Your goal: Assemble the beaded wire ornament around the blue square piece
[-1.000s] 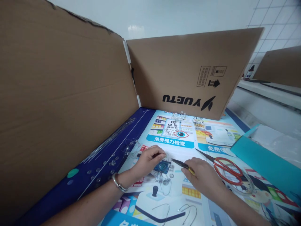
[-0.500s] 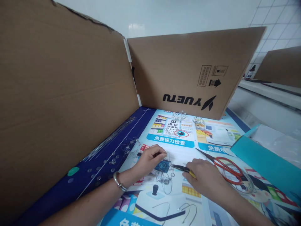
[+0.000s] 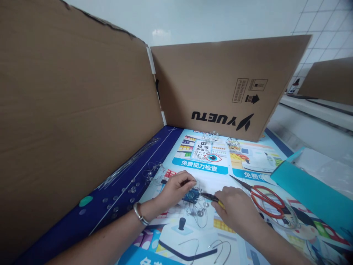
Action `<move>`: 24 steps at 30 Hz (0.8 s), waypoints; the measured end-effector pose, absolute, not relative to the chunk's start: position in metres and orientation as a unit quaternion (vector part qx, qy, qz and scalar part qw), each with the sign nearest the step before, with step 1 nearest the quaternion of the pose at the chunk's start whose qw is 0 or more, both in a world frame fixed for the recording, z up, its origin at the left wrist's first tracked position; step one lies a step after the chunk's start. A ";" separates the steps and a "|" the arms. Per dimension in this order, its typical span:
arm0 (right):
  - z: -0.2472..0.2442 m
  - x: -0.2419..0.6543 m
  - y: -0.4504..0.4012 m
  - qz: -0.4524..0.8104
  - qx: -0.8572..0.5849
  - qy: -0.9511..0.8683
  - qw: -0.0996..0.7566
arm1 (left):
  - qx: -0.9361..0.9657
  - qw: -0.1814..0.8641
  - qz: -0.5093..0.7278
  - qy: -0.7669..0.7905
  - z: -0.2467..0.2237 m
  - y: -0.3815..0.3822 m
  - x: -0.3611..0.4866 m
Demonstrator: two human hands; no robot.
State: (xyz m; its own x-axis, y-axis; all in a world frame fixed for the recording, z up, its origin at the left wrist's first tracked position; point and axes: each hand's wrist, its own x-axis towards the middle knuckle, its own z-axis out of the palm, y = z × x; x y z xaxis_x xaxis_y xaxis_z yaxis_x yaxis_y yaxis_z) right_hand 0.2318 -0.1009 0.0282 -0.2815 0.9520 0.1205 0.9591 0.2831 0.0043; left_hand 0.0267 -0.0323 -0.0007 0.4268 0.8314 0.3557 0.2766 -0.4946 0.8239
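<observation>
My left hand (image 3: 176,187) pinches the upper part of a wire piece with clear beads (image 3: 199,213), whose thin loops hang below the fingers. A silver bangle (image 3: 140,214) circles the left wrist. My right hand (image 3: 234,204) is closed around pliers (image 3: 210,197) with dark jaws and yellow-and-black handles. The jaw tips point left and meet the beaded wire just right of my left fingertips. Whether they grip wire or a bead is too small to tell.
Red-handled scissors (image 3: 267,200) lie right, over a clear ring-shaped coil (image 3: 292,221). Loose beads (image 3: 134,189) and straight wires (image 3: 127,162) lie left. Bent wires (image 3: 220,248) are in front. Cardboard panels (image 3: 176,81) stand behind and left; a teal box (image 3: 311,191) stands right.
My right hand and the pliers have shifted slightly left. The hanging wire loops have swung a little to the right. My left hand keeps its pinch almost in place.
</observation>
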 end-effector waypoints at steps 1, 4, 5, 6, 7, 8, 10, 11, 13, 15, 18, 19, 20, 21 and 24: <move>0.028 0.231 -0.101 -0.046 -0.595 -0.801 0.048 | 0.768 0.350 0.396 0.361 -0.001 -0.032 0.027; 0.028 0.229 -0.100 -0.059 -0.587 -0.806 0.051 | 0.765 0.351 0.398 0.363 -0.001 -0.031 0.026; 0.028 0.230 -0.100 -0.056 -0.588 -0.806 0.051 | 0.765 0.352 0.398 0.364 -0.001 -0.031 0.026; 0.028 0.230 -0.100 -0.050 -0.590 -0.805 0.050 | 0.765 0.351 0.398 0.364 -0.001 -0.031 0.026; 0.028 0.231 -0.099 -0.041 -0.593 -0.803 0.049 | 0.766 0.351 0.397 0.364 -0.001 -0.031 0.026; 0.028 0.232 -0.099 -0.033 -0.597 -0.800 0.047 | 0.767 0.351 0.395 0.364 -0.001 -0.031 0.026; 0.029 0.235 -0.099 -0.021 -0.599 -0.799 0.045 | 0.770 0.350 0.391 0.363 0.000 -0.032 0.026; 0.030 0.237 -0.098 -0.018 -0.599 -0.799 0.044 | 0.770 0.350 0.391 0.364 0.000 -0.032 0.026; 0.031 0.241 -0.097 -0.016 -0.598 -0.800 0.044 | 0.770 0.347 0.389 0.367 0.000 -0.032 0.026; 0.031 0.244 -0.096 -0.021 -0.602 -0.797 0.043 | 0.770 0.345 0.387 0.370 -0.001 -0.031 0.025; 0.029 0.248 -0.093 -0.051 -0.609 -0.790 0.041 | 0.773 0.343 0.386 0.369 -0.002 -0.031 0.025; 0.028 0.249 -0.092 -0.061 -0.609 -0.790 0.041 | 0.772 0.343 0.386 0.369 -0.002 -0.031 0.025; 0.028 0.250 -0.092 -0.067 -0.609 -0.789 0.041 | 0.772 0.343 0.387 0.370 -0.003 -0.031 0.025; 0.028 0.251 -0.091 -0.065 -0.608 -0.790 0.042 | 0.771 0.343 0.388 0.370 -0.003 -0.031 0.025; 0.032 0.255 -0.090 -0.029 -0.602 -0.796 0.053 | 0.770 0.347 0.388 0.368 -0.003 -0.030 0.025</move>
